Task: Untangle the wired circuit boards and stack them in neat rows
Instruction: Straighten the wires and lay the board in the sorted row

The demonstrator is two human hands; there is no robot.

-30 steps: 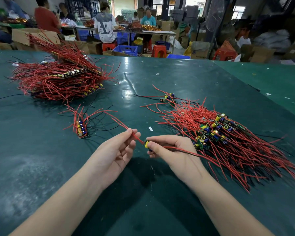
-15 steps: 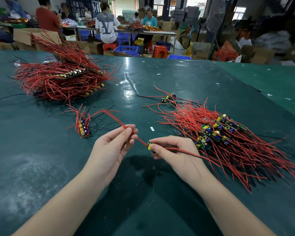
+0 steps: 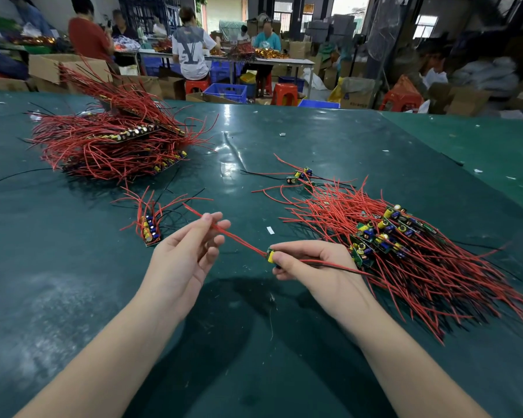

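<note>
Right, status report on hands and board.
Left hand pinches red wire. Right hand grips small green circuit board. Trailing wires lie across tangled pile.

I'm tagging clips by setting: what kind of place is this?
Most likely a small electronics assembly workshop. Heaps of red-wired circuit boards lie on a green work table, other workers sit at a far bench, and cardboard boxes crowd the floor.
</note>
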